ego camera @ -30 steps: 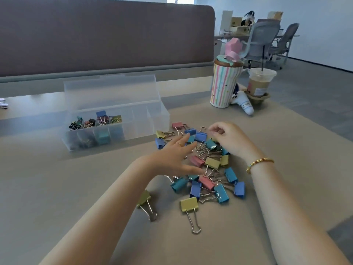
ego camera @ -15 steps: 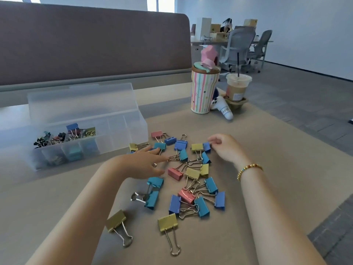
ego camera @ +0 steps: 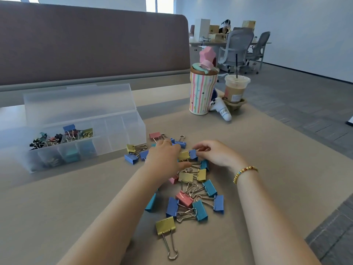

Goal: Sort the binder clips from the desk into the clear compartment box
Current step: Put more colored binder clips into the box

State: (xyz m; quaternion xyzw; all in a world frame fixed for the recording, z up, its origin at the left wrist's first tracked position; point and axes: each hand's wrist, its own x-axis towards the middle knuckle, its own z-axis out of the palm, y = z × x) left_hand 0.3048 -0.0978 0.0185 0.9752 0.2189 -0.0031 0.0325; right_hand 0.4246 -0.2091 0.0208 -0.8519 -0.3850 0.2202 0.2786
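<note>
left hand: we see our left hand (ego camera: 165, 159) palm down over the far part of the clips (ego camera: 188, 190), fingers loosely spread and reaching forward, thumb stretched out to the right toward a yellow clip (ego camera: 183, 155). whether the fingertips pinch anything under them we cannot tell.
right hand: our right hand (ego camera: 216, 154) has its fingers curled in, pinching a small blue clip (ego camera: 193, 154) at its right edge; that clip sits just beside the yellow one.
arms: both forearms come in from the bottom edge and converge on the pile. the right wrist wears a bead bracelet (ego camera: 244, 173).
clips: most lie loose on the desk (ego camera: 267, 169) between and in front of our hands, in blue, teal, yellow and pink, wire handles tangled. one large yellow clip (ego camera: 165, 225) lies nearest us, handle pointing toward us. a few more lie on the left near the box (ego camera: 122, 134).
box: clear, lid standing open, on the desk to the left of the pile. small clips fill its left compartments; the right ones look bare.
behind: a striped tumbler (ego camera: 202, 92) and an iced drink (ego camera: 235, 88) stand at the far right of the desk.
</note>
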